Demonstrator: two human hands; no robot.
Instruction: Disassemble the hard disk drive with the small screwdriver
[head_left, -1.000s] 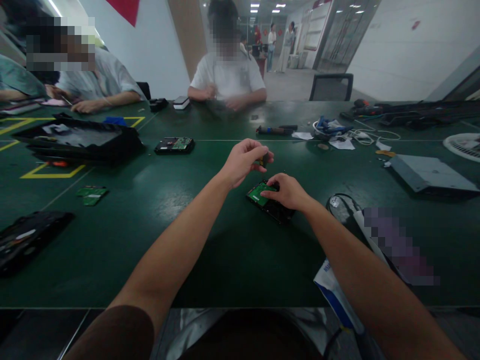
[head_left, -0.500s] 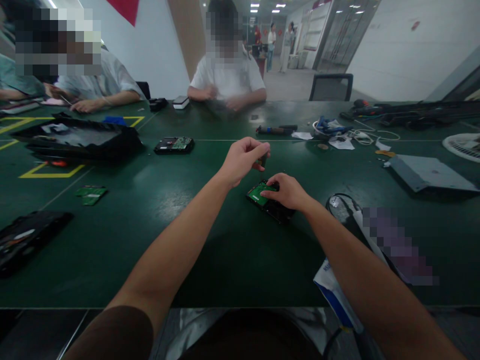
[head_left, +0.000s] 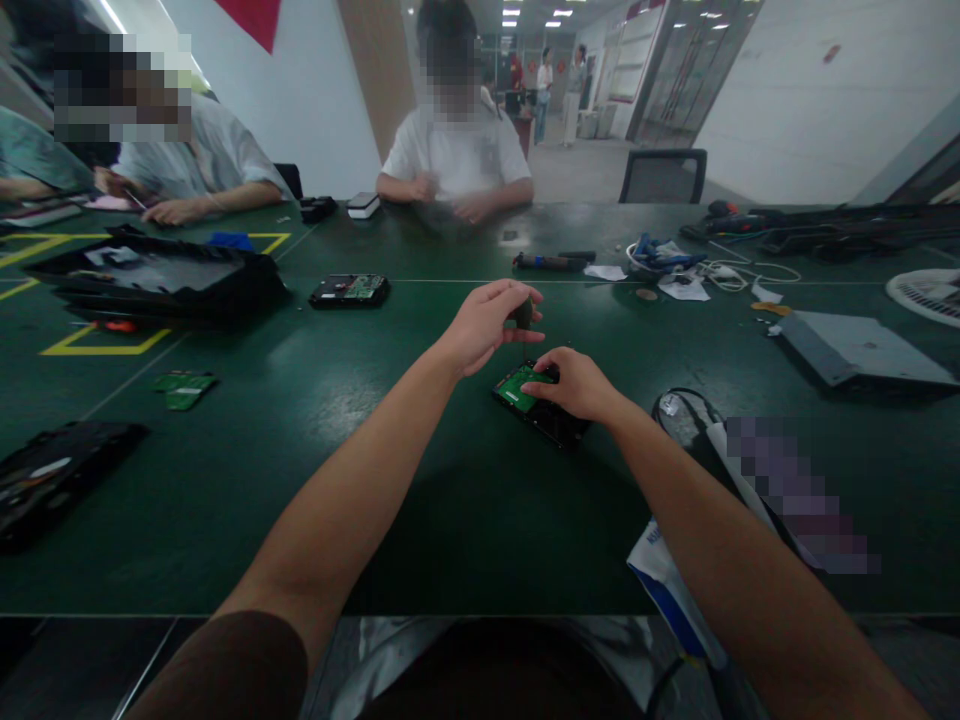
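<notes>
Pinching a dark-handled screwdriver between thumb and forefinger, the left hand is poised over the hard drive, its lower fingers extended past the handle. The thin shaft points down toward the drive's far edge; whether the tip makes contact cannot be told. The right hand clasps the drive, thumb laid on its green circuit board and forefinger bent toward the far side; the remaining fingers are largely hidden. The drive lies flat, board side up, on the dark green tabletop, directly ahead of the person.

Farther out, to the left, sit a second hard drive, loose green circuit boards and a stack of black casings. To the right lie a grey metal box and, beyond it, white cable. Across the table, a co-worker in a white shirt is seated.
</notes>
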